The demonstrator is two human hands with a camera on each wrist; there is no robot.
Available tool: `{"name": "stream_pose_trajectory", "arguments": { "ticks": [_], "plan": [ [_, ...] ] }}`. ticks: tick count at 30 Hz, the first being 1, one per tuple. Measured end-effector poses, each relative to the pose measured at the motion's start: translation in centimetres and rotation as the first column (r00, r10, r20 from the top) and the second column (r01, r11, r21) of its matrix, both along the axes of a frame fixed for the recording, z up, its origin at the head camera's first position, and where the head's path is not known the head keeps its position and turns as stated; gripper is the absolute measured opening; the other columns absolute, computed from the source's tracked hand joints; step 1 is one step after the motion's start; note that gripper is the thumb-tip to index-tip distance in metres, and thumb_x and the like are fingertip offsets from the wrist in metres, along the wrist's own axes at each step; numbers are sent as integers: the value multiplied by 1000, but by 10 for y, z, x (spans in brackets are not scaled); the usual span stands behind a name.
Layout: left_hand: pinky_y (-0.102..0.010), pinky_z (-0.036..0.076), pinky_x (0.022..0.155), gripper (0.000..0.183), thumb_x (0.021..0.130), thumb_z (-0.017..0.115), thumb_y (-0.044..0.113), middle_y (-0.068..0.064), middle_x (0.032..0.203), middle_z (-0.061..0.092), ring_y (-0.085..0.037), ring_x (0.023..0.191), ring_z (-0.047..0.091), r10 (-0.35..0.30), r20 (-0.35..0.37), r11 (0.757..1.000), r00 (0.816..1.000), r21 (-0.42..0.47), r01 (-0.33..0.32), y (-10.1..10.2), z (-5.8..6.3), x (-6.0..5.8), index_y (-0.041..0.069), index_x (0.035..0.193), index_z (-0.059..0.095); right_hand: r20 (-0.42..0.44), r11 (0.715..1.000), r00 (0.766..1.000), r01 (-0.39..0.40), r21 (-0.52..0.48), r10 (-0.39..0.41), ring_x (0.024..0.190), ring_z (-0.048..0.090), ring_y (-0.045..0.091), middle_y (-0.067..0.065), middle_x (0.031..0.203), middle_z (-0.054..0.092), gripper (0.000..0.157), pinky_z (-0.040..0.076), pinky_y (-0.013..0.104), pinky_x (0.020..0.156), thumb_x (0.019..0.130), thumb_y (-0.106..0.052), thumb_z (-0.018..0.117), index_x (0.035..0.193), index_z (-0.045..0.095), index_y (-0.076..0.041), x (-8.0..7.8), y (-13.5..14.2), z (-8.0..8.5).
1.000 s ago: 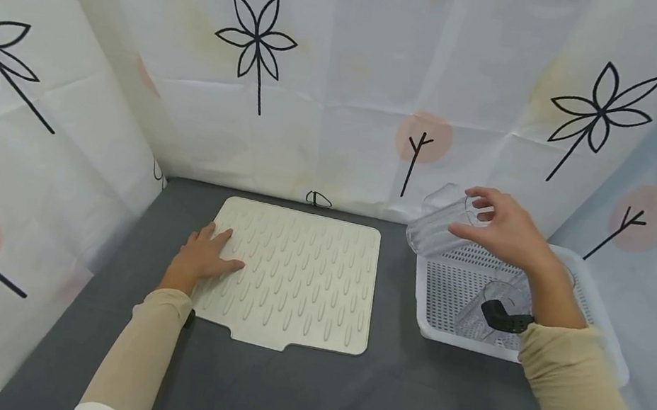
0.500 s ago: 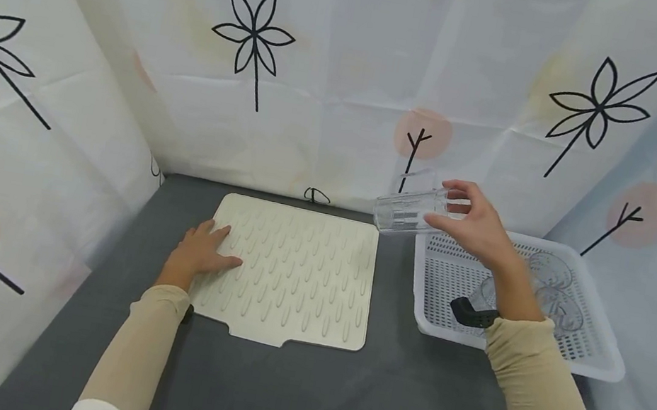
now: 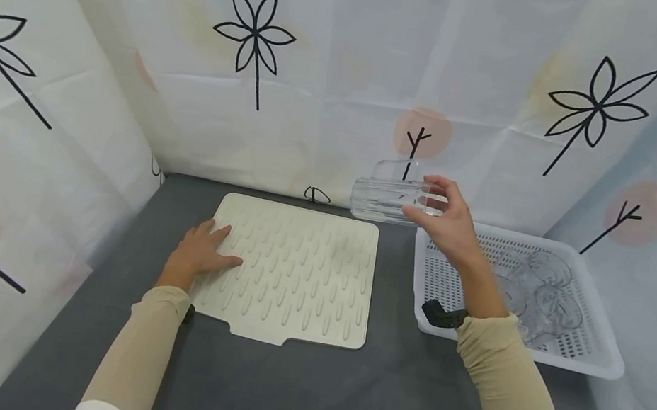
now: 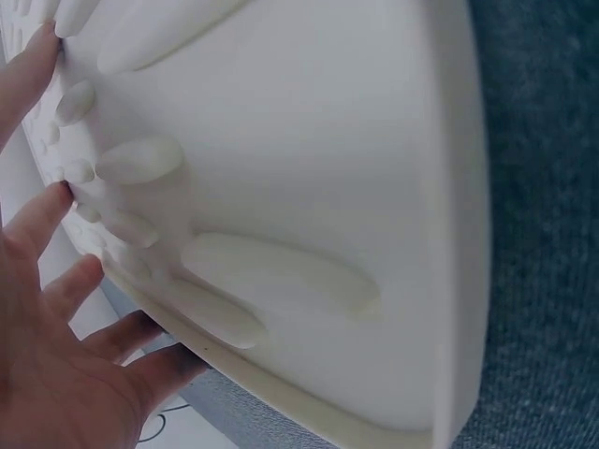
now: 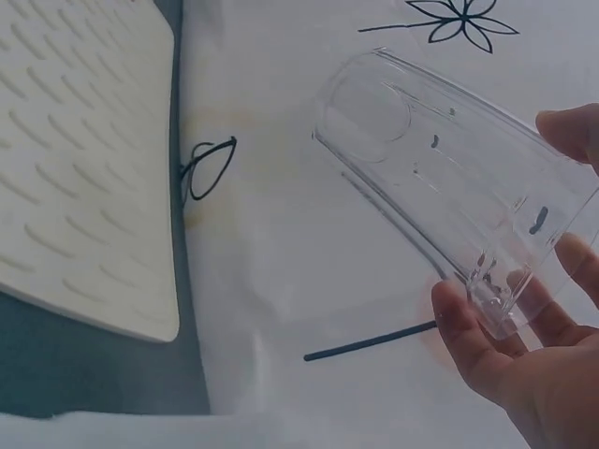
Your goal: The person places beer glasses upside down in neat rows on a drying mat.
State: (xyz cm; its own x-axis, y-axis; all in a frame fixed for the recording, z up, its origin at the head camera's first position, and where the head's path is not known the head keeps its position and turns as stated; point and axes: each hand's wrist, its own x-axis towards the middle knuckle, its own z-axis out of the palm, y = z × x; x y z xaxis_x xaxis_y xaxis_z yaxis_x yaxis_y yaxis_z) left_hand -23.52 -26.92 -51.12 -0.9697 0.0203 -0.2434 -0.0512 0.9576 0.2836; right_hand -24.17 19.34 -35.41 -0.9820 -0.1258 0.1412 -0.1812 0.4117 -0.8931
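Observation:
My right hand (image 3: 452,230) holds a clear, ribbed mug (image 3: 382,201) by its mouth end, tipped on its side in the air behind the far right corner of a cream drying mat (image 3: 296,286). The mug's handle points up and away in the head view. Thumb and fingers (image 5: 465,341) curl round it in the right wrist view, and its round base faces away. My left hand (image 3: 197,257) rests with spread fingers on the mat's left edge. Rows of raised oval ridges (image 4: 281,276) cover the mat.
A white perforated basket (image 3: 583,367) stands to the right, with several clear mugs (image 3: 546,297) lying in it. Dark grey cloth (image 3: 297,401) covers the table. Patterned white curtains (image 3: 330,112) hang close behind and on both sides.
My right hand has carried the mug leftward from over the basket toward the mat, and the mug has turned nearly level. My left hand stays in place on the mat.

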Motion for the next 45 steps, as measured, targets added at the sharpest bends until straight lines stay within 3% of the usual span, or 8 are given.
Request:
{"name": "stream_pose_trajectory", "arguments": {
  "ticks": [9, 19, 29, 34, 38, 45],
  "plan": [
    [-76, 22, 104, 98, 78, 58, 71, -22, 159, 8, -55, 141, 10, 0, -2, 1000, 1000, 2, 0, -1, 1, 0, 18, 153, 24, 40, 993, 997, -65, -95, 69, 134, 40, 31, 11, 145, 35, 68, 46, 49, 98, 85, -25, 73, 142, 35, -18, 1, -24, -10],
    [-77, 22, 103, 98, 78, 58, 71, -24, 159, 8, -58, 141, 10, 4, 0, 1000, 1000, 5, -4, 0, 3, 3, 17, 153, 25, 162, 959, 985, -18, -282, 66, 130, 44, 32, 12, 143, 34, 68, 47, 31, 89, 84, -13, 73, 141, 35, -13, -2, -50, -23],
    [-77, 22, 103, 98, 78, 57, 73, -22, 160, 8, -57, 141, 10, -4, -2, 1000, 1000, -13, 4, -2, -2, 2, 19, 153, 24, 194, 959, 979, 0, -284, 57, 130, 43, 31, 12, 141, 34, 64, 45, 41, 98, 84, -11, 72, 137, 36, -15, 5, -72, -38],
    [-75, 22, 105, 100, 76, 56, 76, -22, 159, 10, -57, 141, 11, -3, -13, 1000, 1000, -27, 3, -5, -4, 1, 19, 153, 25, 169, 956, 982, -35, -293, 87, 130, 44, 31, 15, 138, 36, 63, 47, 38, 93, 84, -9, 71, 138, 37, -12, 6, -86, -43],
    [-75, 21, 105, 100, 76, 55, 76, -23, 159, 11, -59, 140, 12, -12, -15, 1000, 1000, -29, 12, -7, -4, 1, 18, 152, 26, 168, 942, 979, -50, -331, 111, 128, 44, 31, 15, 138, 36, 63, 48, 36, 91, 84, -6, 70, 138, 38, -10, 4, -99, -49],
    [-74, 21, 106, 98, 78, 57, 73, -24, 159, 11, -59, 139, 12, -5, -23, 1000, 1000, -24, 4, -6, 0, 2, 18, 152, 27, 186, 932, 973, -64, -357, 138, 132, 41, 30, 10, 139, 37, 59, 45, 46, 100, 83, -8, 71, 134, 41, -15, -5, -116, -65]
  ]
}}
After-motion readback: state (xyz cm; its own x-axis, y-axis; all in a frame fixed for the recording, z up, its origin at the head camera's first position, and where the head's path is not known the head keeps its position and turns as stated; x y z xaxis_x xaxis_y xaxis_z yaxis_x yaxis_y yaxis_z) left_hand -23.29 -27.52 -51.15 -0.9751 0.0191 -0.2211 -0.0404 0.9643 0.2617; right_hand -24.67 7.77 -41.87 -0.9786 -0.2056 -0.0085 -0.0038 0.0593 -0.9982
